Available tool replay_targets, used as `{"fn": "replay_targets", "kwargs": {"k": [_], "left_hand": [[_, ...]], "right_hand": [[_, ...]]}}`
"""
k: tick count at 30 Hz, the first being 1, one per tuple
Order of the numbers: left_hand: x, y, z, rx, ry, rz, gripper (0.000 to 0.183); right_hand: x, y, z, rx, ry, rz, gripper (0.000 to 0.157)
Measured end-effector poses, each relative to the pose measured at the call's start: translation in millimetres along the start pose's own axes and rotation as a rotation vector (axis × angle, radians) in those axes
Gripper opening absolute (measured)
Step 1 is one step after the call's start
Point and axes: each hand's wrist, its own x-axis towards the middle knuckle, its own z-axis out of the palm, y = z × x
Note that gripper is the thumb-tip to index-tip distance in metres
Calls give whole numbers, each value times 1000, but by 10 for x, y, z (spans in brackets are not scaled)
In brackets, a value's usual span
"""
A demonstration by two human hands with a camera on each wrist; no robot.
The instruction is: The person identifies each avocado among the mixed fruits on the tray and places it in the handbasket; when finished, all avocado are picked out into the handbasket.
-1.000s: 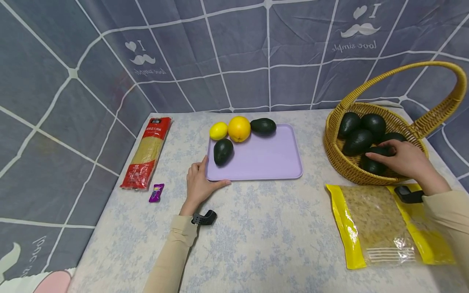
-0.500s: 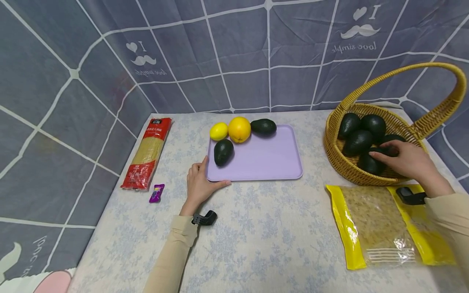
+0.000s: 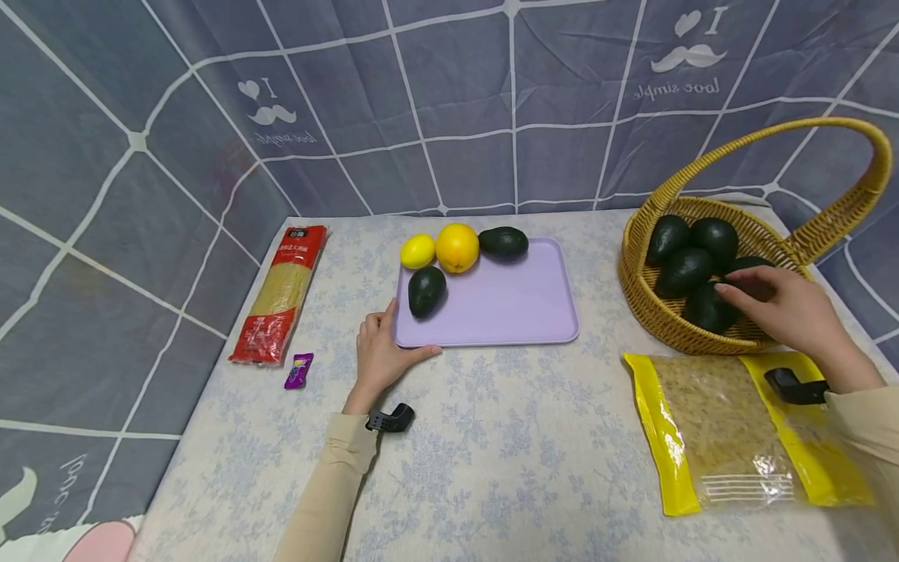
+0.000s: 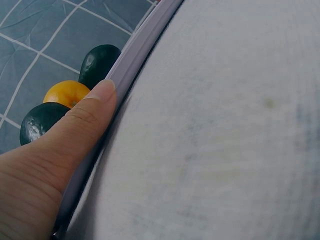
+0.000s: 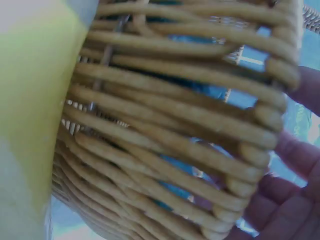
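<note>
In the head view my left hand (image 3: 379, 351) rests at the near left corner of a lilac tray (image 3: 513, 312), thumb along its front edge. On that tray lie a lemon (image 3: 417, 251), an orange (image 3: 457, 248) and two dark avocados, one at the near left (image 3: 426, 292) and one at the back (image 3: 503, 243). My right hand (image 3: 790, 308) is over the right side of a wicker basket (image 3: 649, 312) holding several avocados. Its thumb tip overlaps the front avocado (image 3: 709, 308); contact is unclear. In the right wrist view the basket wall partly hides the fingers (image 5: 280, 210).
A yellow-edged clear bag of tan food pieces (image 3: 730, 429) lies before the basket, under the right forearm. Left of the tray are a red pack of noodles (image 3: 279, 297) and a small purple wrapped sweet (image 3: 299, 371). The basket's tall handle (image 3: 765, 129) arches over its opening.
The front avocado has settled slightly left and lower in the basket. My right hand has drawn a little to the right, its thumb shifting off it. My left hand stays put.
</note>
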Motion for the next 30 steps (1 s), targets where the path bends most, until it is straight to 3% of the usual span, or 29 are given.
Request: {"fn": "replay_targets", "kwargs": {"k": [8, 15, 22, 30], "left_hand": [[-2, -10, 6, 6, 0, 2, 117], [4, -19, 15, 6, 3, 7, 117], [11, -24, 18, 9, 6, 4, 117], [11, -24, 15, 7, 1, 5, 118]], "right_hand": [[-110, -207, -13, 122, 180, -96, 28], [-160, -423, 5, 241, 377, -273, 17], [-146, -666, 30, 341, 540, -450, 20], [-208, -1201, 57, 518, 688, -598, 36]]}}
